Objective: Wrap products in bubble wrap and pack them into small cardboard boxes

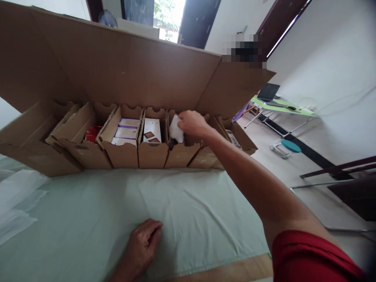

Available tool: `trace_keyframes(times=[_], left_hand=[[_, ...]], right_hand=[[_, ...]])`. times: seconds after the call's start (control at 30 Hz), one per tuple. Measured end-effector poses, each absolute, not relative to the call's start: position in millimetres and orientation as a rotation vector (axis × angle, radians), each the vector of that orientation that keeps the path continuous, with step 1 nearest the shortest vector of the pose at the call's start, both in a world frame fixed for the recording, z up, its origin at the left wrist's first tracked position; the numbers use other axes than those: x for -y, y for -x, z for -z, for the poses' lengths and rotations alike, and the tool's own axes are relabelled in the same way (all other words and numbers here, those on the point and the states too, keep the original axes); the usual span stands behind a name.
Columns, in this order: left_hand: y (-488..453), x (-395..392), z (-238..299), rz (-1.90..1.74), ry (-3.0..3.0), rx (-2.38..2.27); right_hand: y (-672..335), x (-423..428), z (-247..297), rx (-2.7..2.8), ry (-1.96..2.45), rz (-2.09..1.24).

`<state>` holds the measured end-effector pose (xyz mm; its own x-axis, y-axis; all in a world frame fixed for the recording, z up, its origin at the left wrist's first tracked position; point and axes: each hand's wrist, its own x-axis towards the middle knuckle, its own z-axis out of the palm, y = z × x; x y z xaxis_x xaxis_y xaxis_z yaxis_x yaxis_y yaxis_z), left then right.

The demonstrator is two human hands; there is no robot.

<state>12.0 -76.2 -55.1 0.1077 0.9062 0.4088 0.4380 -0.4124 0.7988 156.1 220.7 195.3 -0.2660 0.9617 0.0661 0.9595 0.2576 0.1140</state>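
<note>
A long cardboard box (pixel 123 156) with several compartments lies on a table under a pale green cloth (pixel 88 219). My right hand (pixel 192 123) reaches into a compartment right of the middle, its fingers closed on a white wrapped item (pixel 175 131). Resting on the cloth near the front edge, my left hand (pixel 143 244) has its fingers curled loosely and holds nothing. The compartments to the left hold a white packet with brown squares (pixel 152 131), white and purple packets (pixel 127 131) and a red packet (pixel 92 133).
The box's big lid flap (pixel 117 66) stands up behind the compartments. Clear plastic sheets (pixel 14 199) lie at the table's left. To the right are the floor, a teal stool (pixel 289 147), a green desk with a laptop (pixel 268 94) and a dark bench.
</note>
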Motion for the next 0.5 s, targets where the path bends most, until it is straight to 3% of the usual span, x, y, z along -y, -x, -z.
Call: trace_keyframes(times=[0.2, 0.5], left_hand=[[-12.2, 77.3, 57.2, -1.234, -1.895, -1.317], [-11.6, 78.4, 53.7, -1.197, -1.868, -1.319]], right_hand=[[-171.0, -217.8, -204.1, -2.353, -1.940, -0.449], [-158.0, -232.6, -155.1, -2.255, -1.591, -0.197]])
